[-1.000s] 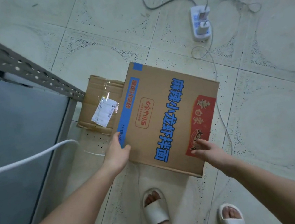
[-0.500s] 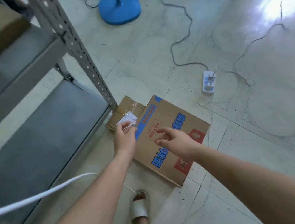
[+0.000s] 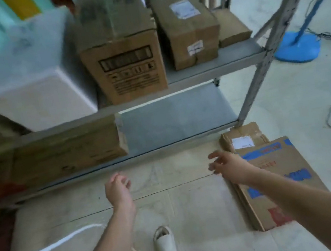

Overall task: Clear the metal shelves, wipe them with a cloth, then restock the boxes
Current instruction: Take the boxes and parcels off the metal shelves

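Empty left hand (image 3: 117, 189), fingers seemingly loosely curled — right hand (image 3: 228, 167) fingers spread, gripping nothing, by the flattened box (image 3: 285, 183).

Bare left hand (image 3: 116, 187), bare right hand (image 3: 228, 166), bare forearms, cream slide sandal (image 3: 164, 244)
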{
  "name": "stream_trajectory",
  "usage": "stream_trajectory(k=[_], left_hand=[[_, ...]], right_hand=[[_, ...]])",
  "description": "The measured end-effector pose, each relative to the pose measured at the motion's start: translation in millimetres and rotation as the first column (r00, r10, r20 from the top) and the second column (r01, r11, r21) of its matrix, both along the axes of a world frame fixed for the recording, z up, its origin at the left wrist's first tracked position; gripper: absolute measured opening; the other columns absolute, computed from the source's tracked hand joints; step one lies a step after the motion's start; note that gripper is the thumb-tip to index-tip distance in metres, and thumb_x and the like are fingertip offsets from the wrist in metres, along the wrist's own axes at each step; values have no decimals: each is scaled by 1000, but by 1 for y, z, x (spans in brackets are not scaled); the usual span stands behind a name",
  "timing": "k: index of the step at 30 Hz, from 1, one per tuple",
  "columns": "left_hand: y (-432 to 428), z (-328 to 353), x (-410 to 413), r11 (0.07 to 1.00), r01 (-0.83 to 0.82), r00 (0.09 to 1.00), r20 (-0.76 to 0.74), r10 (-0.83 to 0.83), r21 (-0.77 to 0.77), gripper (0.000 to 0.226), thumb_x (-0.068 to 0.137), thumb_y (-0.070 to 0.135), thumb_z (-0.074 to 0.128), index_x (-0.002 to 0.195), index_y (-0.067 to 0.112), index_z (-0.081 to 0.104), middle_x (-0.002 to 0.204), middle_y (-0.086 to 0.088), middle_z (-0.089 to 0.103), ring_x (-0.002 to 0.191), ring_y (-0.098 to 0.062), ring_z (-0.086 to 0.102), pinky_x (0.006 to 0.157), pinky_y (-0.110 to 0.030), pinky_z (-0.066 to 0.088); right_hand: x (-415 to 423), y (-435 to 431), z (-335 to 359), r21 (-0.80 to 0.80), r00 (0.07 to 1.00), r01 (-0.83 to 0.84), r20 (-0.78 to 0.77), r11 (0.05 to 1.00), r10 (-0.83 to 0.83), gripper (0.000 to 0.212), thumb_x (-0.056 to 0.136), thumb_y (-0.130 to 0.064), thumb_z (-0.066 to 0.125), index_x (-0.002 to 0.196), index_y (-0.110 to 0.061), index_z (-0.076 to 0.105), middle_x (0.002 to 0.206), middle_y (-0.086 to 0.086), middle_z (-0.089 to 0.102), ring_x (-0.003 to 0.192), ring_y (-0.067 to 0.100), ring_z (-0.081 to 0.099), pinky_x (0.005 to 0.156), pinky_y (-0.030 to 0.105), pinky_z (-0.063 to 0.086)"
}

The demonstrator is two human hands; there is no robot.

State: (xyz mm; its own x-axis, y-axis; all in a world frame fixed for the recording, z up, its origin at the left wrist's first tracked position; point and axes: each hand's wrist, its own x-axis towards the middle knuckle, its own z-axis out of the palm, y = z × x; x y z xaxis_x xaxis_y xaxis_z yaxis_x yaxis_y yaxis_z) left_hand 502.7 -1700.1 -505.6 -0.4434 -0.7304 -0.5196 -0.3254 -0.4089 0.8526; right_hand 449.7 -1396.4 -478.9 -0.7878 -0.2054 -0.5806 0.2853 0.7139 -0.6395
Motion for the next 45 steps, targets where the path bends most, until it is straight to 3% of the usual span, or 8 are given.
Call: stream_trajectory(k=[13,22,25,28,31,38,41,45], left_hand=[[-332,-26,109,944,-325,946,-12,325,-51,24,97,-1,48,110,13,62,114,-9,67,103,-20,66,80,-29,53],[-445,-166,12,987,-91,995,58,84,132,15,97,5,56,108,11,63,111,-10,69,105,-23,67,86,-34,55],[-466,-184,-1,991,-11,995,100,-3,131,15,97,6,56,109,12,63,108,-8,69,104,-23,67,88,-35,55],[-478,-202,-13,989,114,980,153,-128,98,21,96,8,58,117,8,62,114,-9,68,107,-22,65,89,-36,54],[-484,-221,-25,960,275,927,253,-277,42,23,94,11,61,117,12,62,116,-2,66,107,-20,63,91,-37,53],[-484,-263,-39,881,469,832,366,-416,-66,27,95,16,59,122,16,58,118,4,62,109,-12,57,79,-24,39],[-477,-289,-39,888,453,835,383,-395,-73,25,96,17,59,122,15,58,118,4,62,109,-12,57,79,-20,38],[-465,-314,-50,922,385,867,362,-343,-49,21,96,16,59,117,17,59,116,4,63,109,-12,58,82,-20,43]], right_hand=[[1,-389,-51,-104,939,-334,50,937,340,19,100,-27,61,119,-25,59,103,1,72,94,18,71,88,43,59],[-93,-526,-180,127,967,-223,154,966,203,35,100,-29,57,132,-15,57,118,9,66,108,30,66,97,48,55],[-120,-542,-195,120,967,-217,160,969,196,20,103,-8,53,122,-3,58,99,7,64,85,20,63,75,19,55],[-148,-549,-212,188,983,-165,110,968,147,13,102,-15,57,91,-21,61,91,10,64,78,23,59,66,30,47],[-178,-547,-236,256,985,-166,85,952,149,11,102,-20,58,106,-12,65,99,8,60,83,23,56,70,27,42],[-288,-543,-386,295,993,-117,67,948,101,112,68,-76,63,157,-17,28,153,17,42,134,39,46,111,54,41],[-290,-561,-387,302,1000,17,10,953,-22,123,67,-71,69,158,-5,17,155,20,35,137,39,43,110,50,41],[-284,-545,-396,142,983,179,19,973,-184,105,61,-69,83,139,-7,50,129,13,63,110,29,63,91,42,54]])
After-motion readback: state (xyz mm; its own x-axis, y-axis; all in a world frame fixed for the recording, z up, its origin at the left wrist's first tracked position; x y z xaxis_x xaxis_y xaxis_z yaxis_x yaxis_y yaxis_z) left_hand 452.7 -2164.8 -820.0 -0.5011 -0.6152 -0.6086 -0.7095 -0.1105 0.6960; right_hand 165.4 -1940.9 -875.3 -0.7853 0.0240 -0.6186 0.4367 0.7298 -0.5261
